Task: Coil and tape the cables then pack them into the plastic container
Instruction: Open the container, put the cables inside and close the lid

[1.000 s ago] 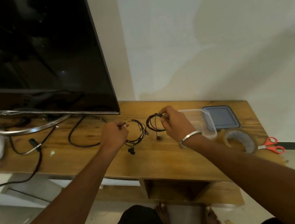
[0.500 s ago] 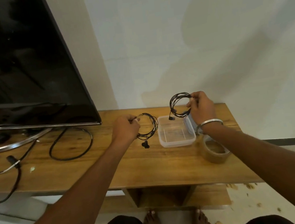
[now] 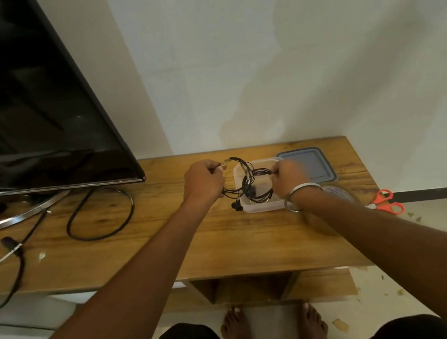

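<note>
The right hand [image 3: 288, 177], gripping one coiled cable [image 3: 255, 185], had been lowered from above into the plastic container [image 3: 263, 206]; the left hand [image 3: 204, 181] held another coil [image 3: 236, 193] at its rim. Packing was judged underway on the table [image 3: 226, 248].

A black television [image 3: 25, 103] stands at the left of the wooden worktop [image 3: 148, 251], a loose black cord [image 3: 101, 212] lies beside its stand, and orange scissors [image 3: 387, 202] lie at the right edge.
</note>
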